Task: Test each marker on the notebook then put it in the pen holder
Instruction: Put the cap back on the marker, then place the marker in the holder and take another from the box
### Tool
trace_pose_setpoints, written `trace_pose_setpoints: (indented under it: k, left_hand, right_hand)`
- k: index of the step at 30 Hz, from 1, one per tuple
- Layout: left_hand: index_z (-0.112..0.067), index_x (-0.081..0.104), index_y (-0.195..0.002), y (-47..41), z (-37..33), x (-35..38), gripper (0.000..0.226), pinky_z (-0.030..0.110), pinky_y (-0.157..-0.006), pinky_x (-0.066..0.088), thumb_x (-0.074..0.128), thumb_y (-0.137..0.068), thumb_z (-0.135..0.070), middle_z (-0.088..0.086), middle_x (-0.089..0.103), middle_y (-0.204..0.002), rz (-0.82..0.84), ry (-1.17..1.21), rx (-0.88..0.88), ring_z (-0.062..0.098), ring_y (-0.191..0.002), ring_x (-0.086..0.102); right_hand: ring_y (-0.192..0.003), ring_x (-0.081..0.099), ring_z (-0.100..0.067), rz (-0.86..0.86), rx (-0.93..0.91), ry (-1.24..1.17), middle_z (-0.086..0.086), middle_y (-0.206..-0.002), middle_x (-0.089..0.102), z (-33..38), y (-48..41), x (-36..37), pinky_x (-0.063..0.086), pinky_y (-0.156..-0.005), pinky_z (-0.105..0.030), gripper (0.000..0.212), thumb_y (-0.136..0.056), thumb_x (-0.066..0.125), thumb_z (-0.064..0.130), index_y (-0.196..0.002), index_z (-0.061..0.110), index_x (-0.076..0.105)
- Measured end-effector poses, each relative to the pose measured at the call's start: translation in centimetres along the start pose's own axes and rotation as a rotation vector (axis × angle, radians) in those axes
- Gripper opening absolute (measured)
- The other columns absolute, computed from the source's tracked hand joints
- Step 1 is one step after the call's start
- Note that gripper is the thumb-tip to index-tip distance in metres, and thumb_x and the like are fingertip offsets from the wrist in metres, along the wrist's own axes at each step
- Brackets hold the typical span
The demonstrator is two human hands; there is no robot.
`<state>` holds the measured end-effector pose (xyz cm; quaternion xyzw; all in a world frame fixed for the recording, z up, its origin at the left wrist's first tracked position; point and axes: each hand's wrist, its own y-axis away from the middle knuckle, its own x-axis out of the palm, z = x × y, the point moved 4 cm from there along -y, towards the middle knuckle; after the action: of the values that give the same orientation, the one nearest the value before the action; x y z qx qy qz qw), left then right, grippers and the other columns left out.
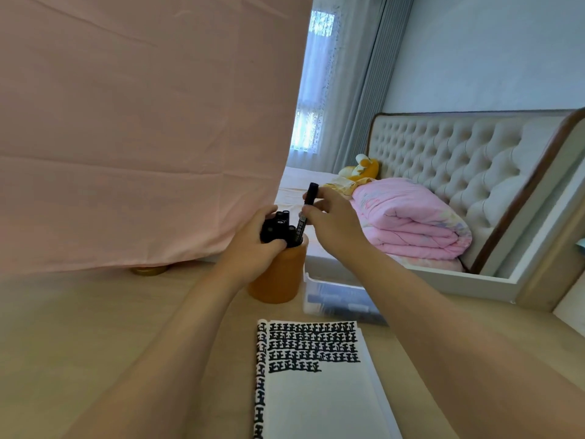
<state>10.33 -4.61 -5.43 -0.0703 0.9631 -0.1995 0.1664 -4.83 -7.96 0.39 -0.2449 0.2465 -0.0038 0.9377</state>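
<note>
An orange pen holder (pixel 278 280) stands on the wooden desk beyond the notebook. Several black markers (pixel 278 228) stick out of its top. My left hand (pixel 253 245) wraps around this bundle at the holder's rim. My right hand (pixel 329 217) pinches one capped black marker (pixel 305 213), held upright with its lower end inside the holder's mouth on the right side. The open notebook (pixel 316 391) lies near me, its top part filled with rows of black test marks.
A clear plastic box (pixel 342 299) with dark items lies right of the holder, behind the notebook. A pink cloth (pixel 142 137) hangs at the desk's back left, with a gold lid (pixel 148 270) under its hem. A bed with a pink quilt stands beyond the desk.
</note>
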Motion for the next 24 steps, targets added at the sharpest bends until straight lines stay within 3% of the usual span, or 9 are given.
trace_pose_setpoints:
  k: [2,5,9,12,14,17,21,24]
  left_hand:
    - [-0.032,0.041,-0.143,-0.4,0.2,0.0,0.061,0.027,-0.1,0.04,0.059,-0.09,-0.009,-0.01,0.05,-0.134,0.009,0.019,0.002,0.01,-0.122,0.048]
    - [-0.03,0.04,-0.143,-0.9,0.3,0.0,0.062,0.015,-0.089,0.039,0.055,-0.089,-0.004,-0.007,0.048,-0.138,0.027,0.059,-0.005,0.01,-0.12,0.048]
    - [-0.029,0.034,-0.147,-1.0,0.5,-0.2,0.08,0.023,-0.096,0.04,0.061,-0.072,-0.027,-0.005,0.043,-0.145,0.079,0.048,-0.016,0.013,-0.126,0.045]
    - [-0.032,0.025,-0.149,-0.9,0.8,-0.3,0.097,0.028,-0.102,0.038,0.079,-0.07,-0.037,-0.007,0.033,-0.149,0.105,-0.058,0.023,0.011,-0.131,0.038]
    - [-0.034,0.022,-0.15,-0.8,1.0,-0.4,0.102,0.027,-0.097,0.039,0.085,-0.07,-0.036,-0.008,0.032,-0.149,0.128,-0.099,0.032,0.01,-0.128,0.038]
    - [-0.035,0.024,-0.148,-0.8,0.9,-0.4,0.099,0.026,-0.09,0.04,0.086,-0.071,-0.035,-0.009,0.039,-0.144,0.127,-0.107,0.027,0.009,-0.12,0.042]
    - [-0.035,0.027,-0.147,-0.7,0.8,-0.3,0.097,0.026,-0.088,0.04,0.087,-0.071,-0.033,-0.009,0.042,-0.141,0.109,-0.088,0.027,0.01,-0.116,0.044]
    - [-0.035,0.029,-0.146,-0.6,0.7,-0.2,0.097,0.028,-0.089,0.039,0.087,-0.07,-0.033,-0.007,0.04,-0.144,0.088,-0.107,0.034,0.01,-0.117,0.042]
  right_hand:
    - [-0.096,0.067,-0.02,0.069,0.01,0.056,-0.002,-0.101,0.072,-0.6,-0.2,1.0,0.051,-0.087,-0.031,0.029,-0.094,0.061,0.02,-0.123,0.018,0.064]
    - [-0.1,0.064,-0.015,0.143,0.013,0.147,0.001,-0.107,0.072,-1.5,-0.2,1.6,0.049,-0.089,-0.029,0.027,-0.091,0.067,0.023,-0.117,0.019,0.071]
    - [-0.092,0.064,-0.019,0.28,0.097,0.211,0.002,-0.089,0.072,-2.6,-0.3,1.6,0.051,-0.082,-0.033,0.011,-0.086,0.073,0.027,-0.095,0.02,0.077]
    - [-0.097,0.064,-0.016,0.382,0.107,0.206,0.004,-0.098,0.073,-2.1,-0.3,0.8,0.05,-0.086,-0.03,0.02,-0.089,0.071,0.024,-0.107,0.018,0.076]
    - [-0.089,0.059,-0.008,0.415,0.082,0.202,0.007,-0.096,0.067,-1.8,-0.3,-0.3,0.045,-0.077,-0.021,0.027,-0.094,0.065,0.022,-0.121,0.018,0.069]
    - [-0.08,0.057,-0.009,0.378,0.061,0.238,0.006,-0.09,0.062,-2.7,0.3,-2.5,0.044,-0.069,-0.017,0.023,-0.097,0.059,0.014,-0.118,0.019,0.066]
    - [-0.095,0.062,-0.011,0.563,0.145,0.555,0.008,-0.103,0.07,-6.2,1.7,-4.2,0.051,-0.088,-0.026,0.017,-0.092,0.064,0.018,-0.104,0.025,0.075]
    - [-0.105,0.061,-0.013,0.638,0.208,0.731,0.008,-0.119,0.068,-8.2,2.1,-5.0,0.05,-0.099,-0.029,0.022,-0.095,0.063,0.021,-0.112,0.027,0.075]
